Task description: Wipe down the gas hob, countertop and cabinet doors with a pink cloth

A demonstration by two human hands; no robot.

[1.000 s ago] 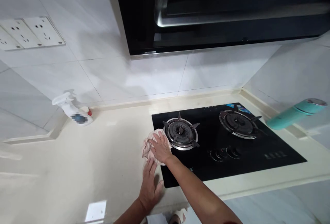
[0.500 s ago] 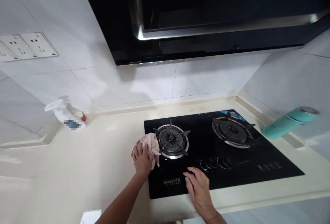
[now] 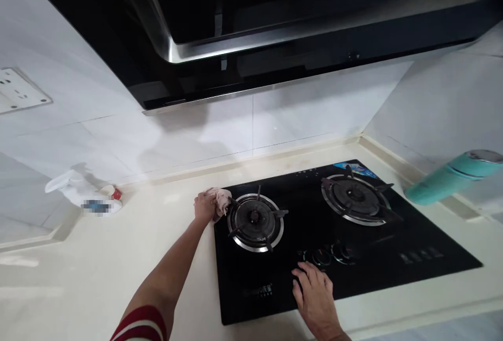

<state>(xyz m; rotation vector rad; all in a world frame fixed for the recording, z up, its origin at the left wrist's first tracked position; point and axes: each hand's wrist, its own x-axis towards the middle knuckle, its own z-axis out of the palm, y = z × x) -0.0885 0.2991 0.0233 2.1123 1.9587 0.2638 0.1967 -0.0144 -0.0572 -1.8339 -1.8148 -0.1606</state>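
My left hand (image 3: 205,207) is closed on a crumpled pale pink cloth (image 3: 220,200), pressed at the back left edge of the black glass gas stove (image 3: 291,226). The cloth lies beside the left burner (image 3: 255,220), close to its pan support. My right hand (image 3: 314,294) rests at the front edge of the stove with its fingers spread a little and nothing in them. Just beyond its fingertips are the control knobs (image 3: 332,254). The right burner (image 3: 356,197) sits farther back on the glass.
A black range hood (image 3: 275,74) hangs low over the stove. At the left on the cream counter (image 3: 157,257) stands a white spray bottle (image 3: 82,194) beside a small red-and-white item (image 3: 113,192). A teal flask (image 3: 451,178) stands near the right wall. A socket panel (image 3: 21,92) is at the left.
My left hand has moved the cloth away from me along the stove's left edge, toward the back. My right hand stays at the front edge. The view has shifted and tilted slightly.
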